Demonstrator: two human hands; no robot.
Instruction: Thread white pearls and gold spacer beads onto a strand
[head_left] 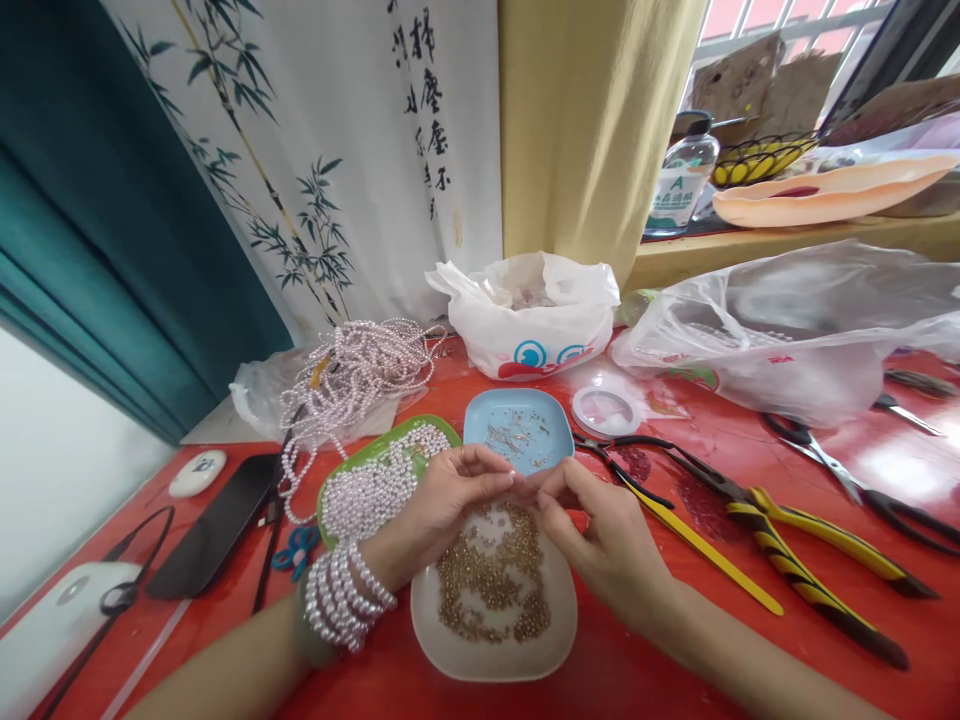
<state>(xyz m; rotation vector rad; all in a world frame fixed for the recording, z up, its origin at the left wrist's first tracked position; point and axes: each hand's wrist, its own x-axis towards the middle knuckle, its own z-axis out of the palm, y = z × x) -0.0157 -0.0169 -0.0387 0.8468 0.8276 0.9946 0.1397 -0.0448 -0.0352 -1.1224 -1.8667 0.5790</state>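
Note:
My left hand (454,500) and my right hand (596,515) meet fingertip to fingertip, each closed in a pinch. What they hold is too small to make out. Below them lies a pale tray (493,660) of small gold beads (491,580). A green tray (445,428) with pearl beads (373,487) sits beside my left hand and is partly covered by it. Just beyond the fingertips, a light blue tray (551,420) carries thin metal pins (510,437) and other small bits. Strands of pearl beads (346,597) circle my left wrist.
Pink pearl strands (367,365) are heaped at the back left, beside a white plastic bag (532,310). To the right are yellow-black pliers (795,550), yellow tweezers (697,550), scissors (832,465) and a clear spool (606,408). A dark phone (214,525) lies left.

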